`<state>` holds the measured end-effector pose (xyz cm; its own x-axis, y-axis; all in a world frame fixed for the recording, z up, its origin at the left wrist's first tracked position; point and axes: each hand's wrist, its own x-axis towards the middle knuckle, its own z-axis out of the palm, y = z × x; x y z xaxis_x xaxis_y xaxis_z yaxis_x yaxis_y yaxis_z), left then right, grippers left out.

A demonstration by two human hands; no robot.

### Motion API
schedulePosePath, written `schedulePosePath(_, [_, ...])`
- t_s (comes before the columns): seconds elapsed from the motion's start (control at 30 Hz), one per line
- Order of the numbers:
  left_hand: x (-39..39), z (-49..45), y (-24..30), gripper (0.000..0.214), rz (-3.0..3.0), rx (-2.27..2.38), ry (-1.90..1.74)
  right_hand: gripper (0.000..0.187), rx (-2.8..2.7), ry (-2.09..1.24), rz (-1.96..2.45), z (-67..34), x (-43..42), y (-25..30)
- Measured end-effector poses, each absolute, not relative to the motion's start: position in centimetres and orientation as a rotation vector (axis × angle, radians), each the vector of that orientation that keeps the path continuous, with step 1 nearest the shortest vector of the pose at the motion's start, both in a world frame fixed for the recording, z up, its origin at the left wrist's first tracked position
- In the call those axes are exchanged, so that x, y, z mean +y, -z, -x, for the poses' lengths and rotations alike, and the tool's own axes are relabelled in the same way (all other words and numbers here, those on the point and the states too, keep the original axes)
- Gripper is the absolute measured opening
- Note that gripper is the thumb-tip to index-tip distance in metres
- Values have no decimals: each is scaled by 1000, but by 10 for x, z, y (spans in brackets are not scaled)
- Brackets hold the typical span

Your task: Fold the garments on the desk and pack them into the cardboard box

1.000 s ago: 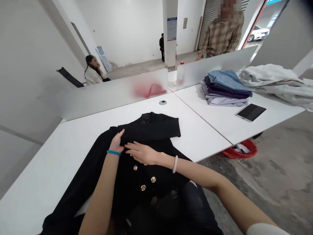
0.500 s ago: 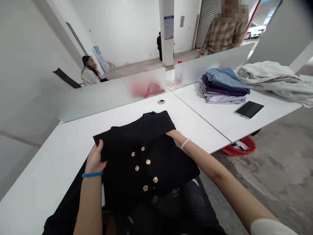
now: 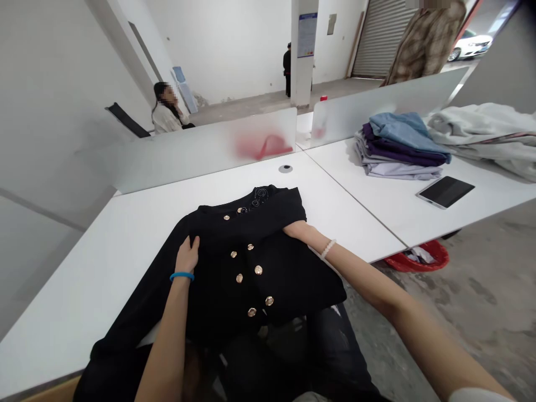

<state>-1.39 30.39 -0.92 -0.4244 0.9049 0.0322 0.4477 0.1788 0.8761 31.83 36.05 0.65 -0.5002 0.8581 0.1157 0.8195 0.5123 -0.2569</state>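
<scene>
A black jacket with two columns of gold buttons lies front up on the white table, its lower part overhanging the near edge. Dark beaded trim shows at its neckline. One sleeve is folded across the chest; the other stretches down to the left. My left hand, with a blue band at the wrist, grips black cloth at the jacket's left side, thumb on top. At the other end of the folded sleeve, my right hand holds the cloth, its fingers hidden beneath. A pale beaded bracelet circles that wrist.
Folded clothes are stacked on the right table, beside a tablet and a heap of whitish cloth. Frosted dividers line the back edge. Below stands a red-lined bin. Several people are beyond the dividers.
The folded sleeve has come lower on the chest, uncovering the neckline trim and upper buttons. My left hand has shifted right and slightly up in view. The standing person in plaid has turned.
</scene>
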Motion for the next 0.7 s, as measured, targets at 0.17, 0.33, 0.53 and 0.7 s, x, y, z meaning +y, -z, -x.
schedulePosePath(0.17, [303, 10, 6, 36, -1279, 2025, -1169, 27, -2653, -314, 1312, -310, 317, -35])
schedulePosePath(0.33, [298, 4, 1, 44, -1281, 2058, -1193, 34, -2522, -312, 1000, -274, 299, -58])
schedulePosePath(0.53, [212, 23, -12, 56, -1401, 2365, -1121, 42, -2722, -143, 676, -201, 315, -22])
schedulePosePath(0.7, [102, 27, -10, 65, -1287, 2903, -723, 60, -2856, -258, 665, -174, 323, 15])
